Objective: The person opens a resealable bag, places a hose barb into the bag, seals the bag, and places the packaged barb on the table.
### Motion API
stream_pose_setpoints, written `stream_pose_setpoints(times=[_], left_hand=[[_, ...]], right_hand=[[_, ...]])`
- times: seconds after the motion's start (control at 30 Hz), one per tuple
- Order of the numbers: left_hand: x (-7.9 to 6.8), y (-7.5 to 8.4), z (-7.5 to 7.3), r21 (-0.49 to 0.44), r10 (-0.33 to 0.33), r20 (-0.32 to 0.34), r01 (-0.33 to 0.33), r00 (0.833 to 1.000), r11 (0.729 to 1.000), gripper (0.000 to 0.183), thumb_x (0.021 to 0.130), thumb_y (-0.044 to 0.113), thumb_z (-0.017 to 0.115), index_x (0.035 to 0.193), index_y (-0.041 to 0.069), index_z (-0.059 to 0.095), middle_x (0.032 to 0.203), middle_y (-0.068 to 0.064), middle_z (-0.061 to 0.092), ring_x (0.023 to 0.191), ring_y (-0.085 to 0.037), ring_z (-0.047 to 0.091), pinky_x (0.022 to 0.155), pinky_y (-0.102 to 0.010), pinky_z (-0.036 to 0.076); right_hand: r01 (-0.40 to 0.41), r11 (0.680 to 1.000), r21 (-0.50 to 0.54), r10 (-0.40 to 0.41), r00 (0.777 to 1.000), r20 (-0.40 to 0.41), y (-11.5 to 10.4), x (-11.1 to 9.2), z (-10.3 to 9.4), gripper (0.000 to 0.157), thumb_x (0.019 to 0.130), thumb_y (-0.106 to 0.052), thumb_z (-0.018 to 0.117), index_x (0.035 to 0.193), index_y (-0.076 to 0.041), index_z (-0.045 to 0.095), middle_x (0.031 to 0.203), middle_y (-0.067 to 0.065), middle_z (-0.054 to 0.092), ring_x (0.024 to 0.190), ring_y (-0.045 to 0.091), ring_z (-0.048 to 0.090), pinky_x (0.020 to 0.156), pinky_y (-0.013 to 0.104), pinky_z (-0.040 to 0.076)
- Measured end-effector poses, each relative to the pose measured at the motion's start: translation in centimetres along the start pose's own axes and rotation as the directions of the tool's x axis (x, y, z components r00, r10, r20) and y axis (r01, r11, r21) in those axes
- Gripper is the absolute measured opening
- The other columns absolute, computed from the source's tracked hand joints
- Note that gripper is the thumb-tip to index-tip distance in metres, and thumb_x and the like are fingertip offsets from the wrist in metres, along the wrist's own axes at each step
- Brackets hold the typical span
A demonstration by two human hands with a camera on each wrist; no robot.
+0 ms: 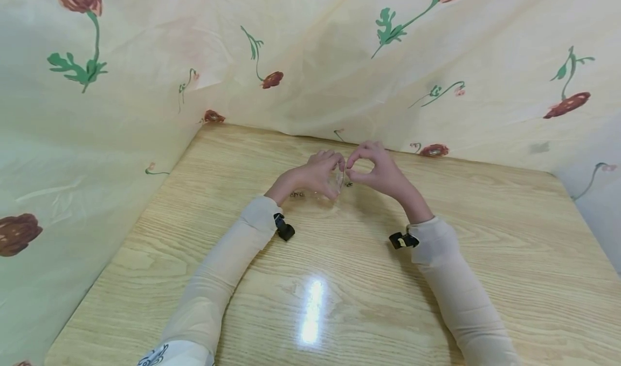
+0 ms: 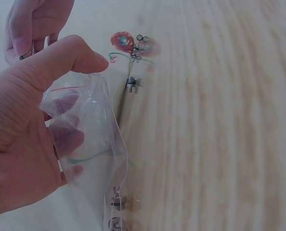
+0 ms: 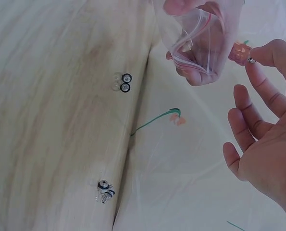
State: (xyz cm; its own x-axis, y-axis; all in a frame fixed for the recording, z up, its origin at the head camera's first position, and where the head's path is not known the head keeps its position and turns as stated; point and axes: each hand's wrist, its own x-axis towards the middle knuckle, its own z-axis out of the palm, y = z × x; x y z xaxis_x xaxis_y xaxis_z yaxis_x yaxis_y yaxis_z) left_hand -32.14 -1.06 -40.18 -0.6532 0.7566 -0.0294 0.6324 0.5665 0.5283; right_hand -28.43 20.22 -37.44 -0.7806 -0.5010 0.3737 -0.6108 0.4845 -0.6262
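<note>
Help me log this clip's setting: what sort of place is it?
Probably a makeshift tabletop workstation: a wood-grain table enclosed by floral sheeting, with a clear zip bag and small metal parts.

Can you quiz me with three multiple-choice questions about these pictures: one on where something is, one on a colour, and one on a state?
1. Where is the clear zip bag?
A. Flat on the wooden table
B. Held up in the left hand
C. Hanging from the flowered cloth

2. What colour is the line along the bag's seal?
A. Red
B. Blue
C. Black

3. What is the right hand doing?
A. Lying flat on the table
B. Pinching a small part at its fingertips
C. Gripping the bag's bottom edge

Answers:
1. B: the left hand grips the bag above the wooden table, thumb over its top.
2. A: a red strip shows at the bag's mouth in both wrist views.
3. B: the right hand pinches a small metal part between thumb and forefinger, right by the bag's mouth.
</note>
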Motion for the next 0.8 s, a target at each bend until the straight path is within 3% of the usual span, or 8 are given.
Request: stream_pose_setpoints(times=[0.37,0.8], left_hand=[[0.0,0.2,0.0,-0.006,-0.008,0.002,0.008,1.000,1.000,0.061,0.079,0.028,0.079,0.126,0.014,0.044,0.123,-0.009,0.045,0.111,-0.024,0.037,0.096,-0.038,0.032],[0.1,0.1,0.0,-0.008,-0.005,0.008,0.005,1.000,1.000,0.060,0.079,0.027,0.080,0.126,0.013,0.045,0.126,-0.013,0.046,0.110,-0.024,0.036,0.095,-0.037,0.031]], right_hand=[[0.001,1.000,-0.010,0.000,1.000,0.010,0.3,0.0,0.6,0.007,0.084,-0.003,0.074,0.089,-0.007,0.072,0.099,0.012,0.069,0.102,0.026,0.051,0.097,0.045,0.030],[-0.045,0.998,-0.055,0.047,0.998,0.043,0.0,-0.2,1.2,0.009,0.084,-0.005,0.076,0.091,-0.009,0.073,0.110,0.015,0.064,0.106,0.032,0.045,0.093,0.045,0.032]])
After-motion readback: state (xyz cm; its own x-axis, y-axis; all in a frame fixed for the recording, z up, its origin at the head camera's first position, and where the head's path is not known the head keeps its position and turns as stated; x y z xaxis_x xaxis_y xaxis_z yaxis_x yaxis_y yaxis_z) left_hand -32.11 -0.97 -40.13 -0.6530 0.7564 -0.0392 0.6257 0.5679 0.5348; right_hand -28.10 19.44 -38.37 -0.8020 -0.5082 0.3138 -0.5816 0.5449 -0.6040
